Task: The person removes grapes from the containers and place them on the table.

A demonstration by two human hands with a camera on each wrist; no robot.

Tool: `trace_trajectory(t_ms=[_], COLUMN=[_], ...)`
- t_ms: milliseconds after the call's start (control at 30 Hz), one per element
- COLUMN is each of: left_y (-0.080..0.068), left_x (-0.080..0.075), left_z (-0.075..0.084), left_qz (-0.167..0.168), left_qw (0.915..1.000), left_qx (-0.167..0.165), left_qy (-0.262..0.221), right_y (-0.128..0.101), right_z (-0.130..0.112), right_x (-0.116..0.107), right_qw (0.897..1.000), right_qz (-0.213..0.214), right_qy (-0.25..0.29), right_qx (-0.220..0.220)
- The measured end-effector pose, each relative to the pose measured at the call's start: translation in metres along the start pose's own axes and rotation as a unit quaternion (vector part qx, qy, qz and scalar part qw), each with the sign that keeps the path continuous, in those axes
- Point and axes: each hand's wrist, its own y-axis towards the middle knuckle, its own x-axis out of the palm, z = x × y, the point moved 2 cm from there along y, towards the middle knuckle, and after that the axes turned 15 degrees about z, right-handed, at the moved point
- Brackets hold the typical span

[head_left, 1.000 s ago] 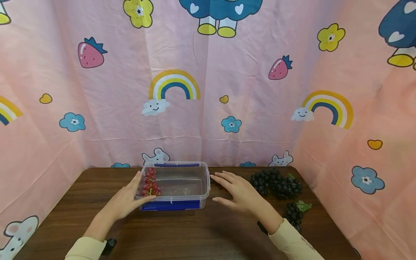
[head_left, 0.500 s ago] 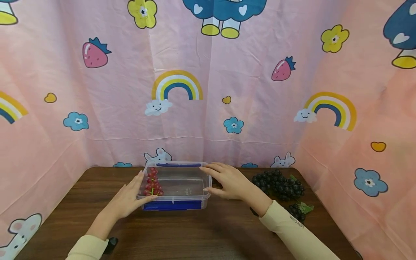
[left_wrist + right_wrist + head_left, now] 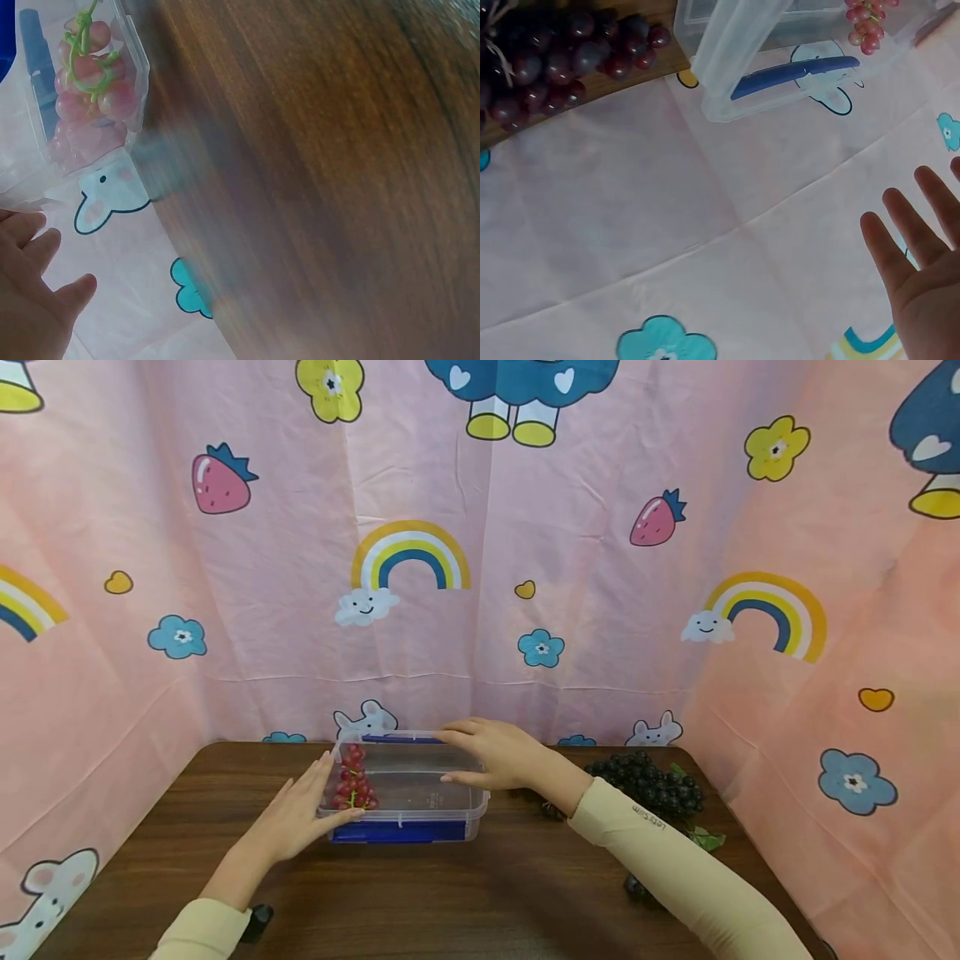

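Note:
A clear plastic box (image 3: 442,817) with blue clips stands on the table, a bunch of red grapes (image 3: 352,785) in its left end. My left hand (image 3: 292,818) lies at that end, fingers straight along the side and thumb at the front rim. Over the right part of the box is my right hand (image 3: 498,758), palm down with fingers extended. In the right wrist view the right hand (image 3: 930,277) shows an empty palm and spread fingers. The left wrist view shows red grapes (image 3: 94,90) with green stems through the box wall.
Dark grapes (image 3: 648,785) lie in a heap at the back right, with a green leaf (image 3: 705,838) in front. More dark grapes (image 3: 637,888) are partly hidden by the right sleeve (image 3: 675,852). A printed pink cloth (image 3: 420,652) hangs behind the brown table (image 3: 420,902).
My right hand has moved left from beside the box to over its right part. The left hand stays at the left end of the box. The head view has shifted slightly.

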Motion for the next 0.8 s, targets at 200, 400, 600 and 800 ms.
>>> trace_trajectory(t_ms=[200, 400, 600, 800], left_y=[0.001, 0.002, 0.002, 0.002], left_x=[0.001, 0.001, 0.003, 0.003], left_z=[-0.002, -0.004, -0.005, -0.005], left_qz=[-0.001, 0.002, 0.002, 0.001], left_qw=[1.0000, 1.0000, 1.0000, 1.0000], left_qx=[0.000, -0.001, -0.003, 0.000], left_qy=[0.001, 0.007, 0.002, -0.004], right_y=[0.026, 0.052, 0.075, 0.091], right_z=[-0.004, -0.007, -0.011, -0.018], right_x=[0.007, 0.023, 0.042, 0.055], right_qw=[0.999, 0.996, 0.992, 0.985], right_qz=[-0.042, -0.088, -0.127, -0.144], right_qy=[0.010, 0.005, 0.001, -0.073], right_qx=[0.001, 0.003, 0.001, -0.053])
